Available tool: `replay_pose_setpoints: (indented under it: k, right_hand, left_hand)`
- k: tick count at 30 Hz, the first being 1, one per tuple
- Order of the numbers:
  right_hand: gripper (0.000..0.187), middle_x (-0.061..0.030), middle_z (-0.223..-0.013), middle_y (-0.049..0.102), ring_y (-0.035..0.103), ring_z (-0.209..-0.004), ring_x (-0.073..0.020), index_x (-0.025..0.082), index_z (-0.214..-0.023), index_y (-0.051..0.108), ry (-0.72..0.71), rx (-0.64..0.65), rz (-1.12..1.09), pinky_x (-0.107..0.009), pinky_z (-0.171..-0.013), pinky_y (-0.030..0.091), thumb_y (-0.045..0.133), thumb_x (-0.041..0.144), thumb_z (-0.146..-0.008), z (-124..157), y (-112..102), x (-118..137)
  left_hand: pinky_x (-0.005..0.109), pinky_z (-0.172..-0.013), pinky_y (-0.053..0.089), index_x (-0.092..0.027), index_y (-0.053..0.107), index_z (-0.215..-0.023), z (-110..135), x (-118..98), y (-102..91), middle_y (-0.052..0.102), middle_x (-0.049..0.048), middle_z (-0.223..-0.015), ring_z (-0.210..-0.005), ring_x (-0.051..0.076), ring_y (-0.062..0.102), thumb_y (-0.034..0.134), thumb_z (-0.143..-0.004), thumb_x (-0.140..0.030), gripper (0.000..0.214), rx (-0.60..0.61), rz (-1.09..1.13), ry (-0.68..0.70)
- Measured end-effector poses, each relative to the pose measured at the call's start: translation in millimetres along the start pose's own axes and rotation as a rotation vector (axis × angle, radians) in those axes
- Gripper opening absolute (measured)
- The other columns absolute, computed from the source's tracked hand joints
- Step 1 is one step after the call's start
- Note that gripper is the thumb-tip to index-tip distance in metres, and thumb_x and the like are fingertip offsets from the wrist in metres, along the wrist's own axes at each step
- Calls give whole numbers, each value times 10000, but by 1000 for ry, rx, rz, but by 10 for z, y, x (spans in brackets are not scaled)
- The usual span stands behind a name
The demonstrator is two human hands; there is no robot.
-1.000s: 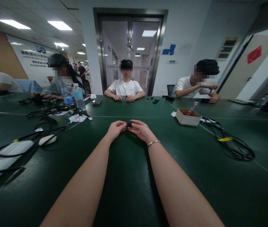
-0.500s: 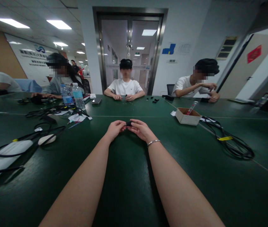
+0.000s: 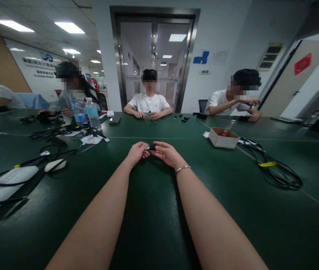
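Between my hands, just above the green table (image 3: 151, 210), is a small black piece with a silver end (image 3: 151, 147); its exact kind is too small to make out. The fingertips of my left hand (image 3: 137, 153) pinch it at the silver end. On its black end, the thumb and fingers of my right hand (image 3: 168, 153) are closed. Parts of the piece are hidden behind my fingertips.
To the right stand an open cardboard box (image 3: 223, 141) and a coiled black cable (image 3: 282, 174). Cables, papers (image 3: 92, 139), a white pad (image 3: 15, 180) and water bottles (image 3: 93, 114) lie or stand on the left. Several people sit around the table, one person (image 3: 149, 101) straight across.
The silver end of the piece now shows between my hands, where before mostly black was visible. My hands have hardly moved.
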State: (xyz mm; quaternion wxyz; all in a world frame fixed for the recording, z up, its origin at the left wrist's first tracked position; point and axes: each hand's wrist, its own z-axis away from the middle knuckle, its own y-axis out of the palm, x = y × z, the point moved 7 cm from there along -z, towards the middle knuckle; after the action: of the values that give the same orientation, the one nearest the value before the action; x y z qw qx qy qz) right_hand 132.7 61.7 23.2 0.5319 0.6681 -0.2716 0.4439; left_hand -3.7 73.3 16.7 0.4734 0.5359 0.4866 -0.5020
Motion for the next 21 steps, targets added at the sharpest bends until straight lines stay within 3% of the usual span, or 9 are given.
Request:
replay_pose_setpoints:
  k: [6, 21]
  right_hand:
    - [225, -83, -860, 696, 695, -763, -183, 120, -976, 608, 7, -3, 13, -297, -772, 581, 566, -18, -803, 7, -5, 2]
    - [231, -75, -854, 685, 690, -763, -187, 127, -970, 610, 28, 1, 6, -301, -709, 584, 583, -22, -796, 9, 1, -9]
  left_hand:
    - [143, -375, 294, -134, 568, -851, 19, -34, 3, 537, -10, -463, -360, 67, 450, 461, -884, -329, 225, 2, -106, 28]
    - [148, -386, 298, -125, 606, -942, 38, -58, 6, 525, -15, -497, -384, 62, 437, 476, -861, -309, 240, 8, -111, 36]
